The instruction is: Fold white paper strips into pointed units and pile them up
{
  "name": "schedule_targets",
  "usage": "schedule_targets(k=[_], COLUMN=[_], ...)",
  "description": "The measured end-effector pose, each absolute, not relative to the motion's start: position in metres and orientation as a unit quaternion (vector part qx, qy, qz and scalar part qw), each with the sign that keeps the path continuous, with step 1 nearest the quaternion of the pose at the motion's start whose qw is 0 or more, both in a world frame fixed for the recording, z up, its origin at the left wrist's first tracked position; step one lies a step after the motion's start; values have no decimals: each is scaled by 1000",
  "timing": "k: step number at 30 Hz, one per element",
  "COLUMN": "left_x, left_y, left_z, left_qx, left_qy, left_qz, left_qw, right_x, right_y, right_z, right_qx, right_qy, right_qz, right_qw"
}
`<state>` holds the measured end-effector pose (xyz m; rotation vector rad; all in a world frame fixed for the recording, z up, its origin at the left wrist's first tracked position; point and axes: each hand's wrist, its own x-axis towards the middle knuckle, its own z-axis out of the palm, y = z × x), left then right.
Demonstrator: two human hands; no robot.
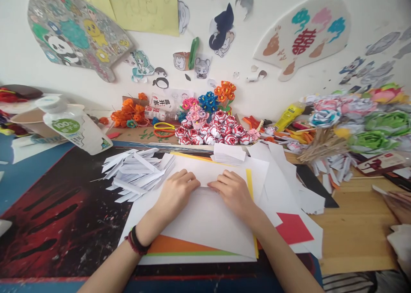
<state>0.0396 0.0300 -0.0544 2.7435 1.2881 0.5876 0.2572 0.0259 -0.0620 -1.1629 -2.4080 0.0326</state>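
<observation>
White strips [136, 173] lie heaped at left, near the left hand [180, 188], which angles inward, knuckles up, fingers curled in a narrow pinch on a small slip [204, 190]. That slip lies between the 2 hands, over the large sheet [205, 220], apparently being folded or creased; keeping the crease straight calls for level, even pressure. The right hand [231, 190] mirrors the pose, fingertips pinched narrowly at its other end. Farther right lies red paper [293, 229].
</observation>
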Motion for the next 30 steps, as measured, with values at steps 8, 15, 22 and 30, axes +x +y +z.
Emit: schedule_targets(k=[8,15,22,30], left_x=[34,35,34,34], left_y=[32,29,29,29], left_z=[-49,-44,-39,-39], left_qx=[915,939,940,946], left_qy=[367,327,331,312], left_qz=[169,98,79,71], left_qw=[-17,-43,-22,-43], right_x=[258,260,260,260], right_y=[28,27,24,20], right_z=[-66,-63,-58,-57], right_qx=[-396,-397,-389,-408], right_qy=[-883,-886,-897,-894], right_qz=[-14,-27,-39,-36], right_qw=[253,238,205,184])
